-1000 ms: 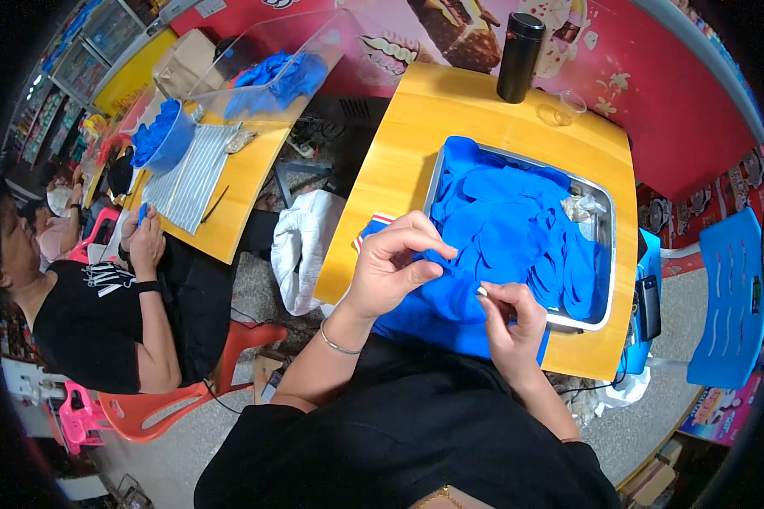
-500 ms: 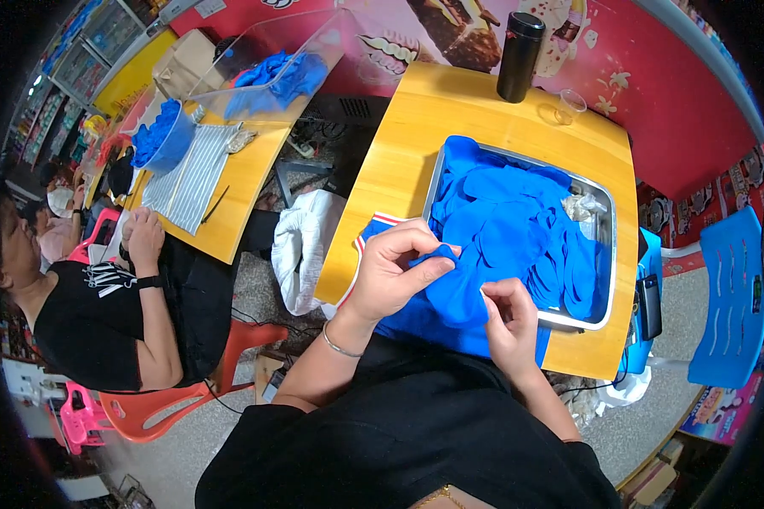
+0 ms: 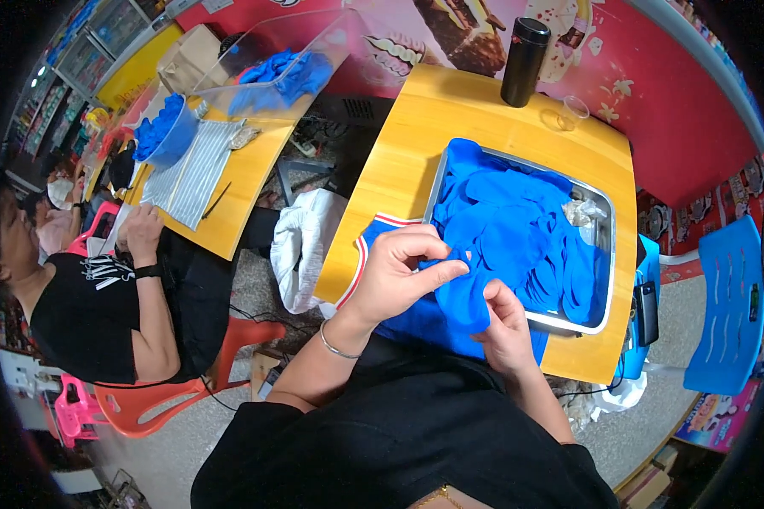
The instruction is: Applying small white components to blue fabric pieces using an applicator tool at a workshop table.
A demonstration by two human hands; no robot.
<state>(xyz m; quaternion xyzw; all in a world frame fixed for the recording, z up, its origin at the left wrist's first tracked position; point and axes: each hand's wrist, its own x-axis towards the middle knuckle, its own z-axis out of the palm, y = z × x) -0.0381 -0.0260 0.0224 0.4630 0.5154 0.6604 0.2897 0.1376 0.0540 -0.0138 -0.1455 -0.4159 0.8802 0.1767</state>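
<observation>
Blue cloth piece [image 3: 462,302] is held up between both hands, above a spread blue cloth [image 3: 420,329]; metal tray [image 3: 611,263] with a blue pile [image 3: 501,216] lies toward its one o'clock. Left hand [image 3: 399,273]: thumb and forefinger clamped on the upper edge, from ten o'clock. Right hand [image 3: 508,329]: pinching the edge near four o'clock. Step, judged: fingertip work along the edge. Next move seems to call for light, steady pinches. Long axis roughly twelve to six; rounded end toward six.
</observation>
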